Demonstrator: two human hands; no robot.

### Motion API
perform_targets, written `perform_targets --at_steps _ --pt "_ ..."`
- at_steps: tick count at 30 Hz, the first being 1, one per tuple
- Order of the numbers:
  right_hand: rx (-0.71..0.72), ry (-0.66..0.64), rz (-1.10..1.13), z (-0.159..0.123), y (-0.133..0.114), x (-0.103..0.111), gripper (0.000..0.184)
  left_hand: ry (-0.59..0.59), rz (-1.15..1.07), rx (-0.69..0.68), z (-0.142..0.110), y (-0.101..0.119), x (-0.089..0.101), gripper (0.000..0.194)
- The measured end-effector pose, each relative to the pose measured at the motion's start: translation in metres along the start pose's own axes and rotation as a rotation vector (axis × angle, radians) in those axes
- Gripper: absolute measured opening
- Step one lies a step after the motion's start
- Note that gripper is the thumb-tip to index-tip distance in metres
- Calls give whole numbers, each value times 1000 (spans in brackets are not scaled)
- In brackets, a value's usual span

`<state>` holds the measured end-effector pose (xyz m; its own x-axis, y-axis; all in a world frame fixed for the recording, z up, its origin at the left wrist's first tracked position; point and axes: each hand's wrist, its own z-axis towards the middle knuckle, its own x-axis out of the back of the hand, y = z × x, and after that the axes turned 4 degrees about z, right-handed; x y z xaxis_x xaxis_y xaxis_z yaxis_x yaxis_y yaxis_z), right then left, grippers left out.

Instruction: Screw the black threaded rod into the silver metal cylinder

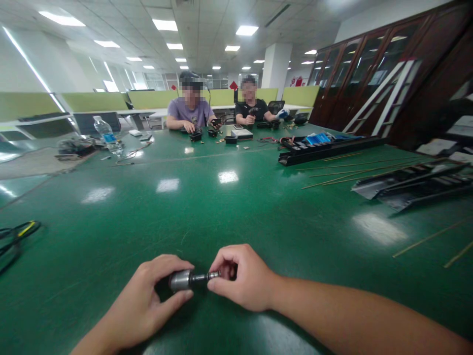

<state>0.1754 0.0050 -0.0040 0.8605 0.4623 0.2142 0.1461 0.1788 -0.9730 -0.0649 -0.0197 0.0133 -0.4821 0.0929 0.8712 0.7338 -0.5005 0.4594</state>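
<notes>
A silvery metal cylinder with a thin stepped shaft (pixel 181 280) lies on its side low in the head view, over the green table (pixel 177 217). My left hand (pixel 148 296) curves round its thick end, thumb below and fingers above. At the shaft's right end, my right hand (pixel 246 278) pinches the tip between thumb and forefinger. Fingers cover that tip, so its exact shape is hidden.
Black cables (pixel 16 239) lie at the left edge. Thin brass-coloured rods (pixel 343 177) and black metal channels (pixel 417 187) lie at right. Across the table sit two people near small black parts (pixel 231 140); a water bottle (pixel 106 134) stands far left.
</notes>
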Motion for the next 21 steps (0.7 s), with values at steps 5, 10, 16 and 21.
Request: perform_targets --at_steps 5,10,16,21 --pt "-27 25 74 1 -1 0 15 58 48 -7 0 -3 5 26" --pt "-49 72 146 3 -2 1 17 84 53 17 2 -4 9 26" --pt "-4 42 136 1 -2 -1 17 67 66 125 3 -10 6 25" --pt "33 -19 74 -2 -1 -2 16 124 16 241 3 -16 4 31"
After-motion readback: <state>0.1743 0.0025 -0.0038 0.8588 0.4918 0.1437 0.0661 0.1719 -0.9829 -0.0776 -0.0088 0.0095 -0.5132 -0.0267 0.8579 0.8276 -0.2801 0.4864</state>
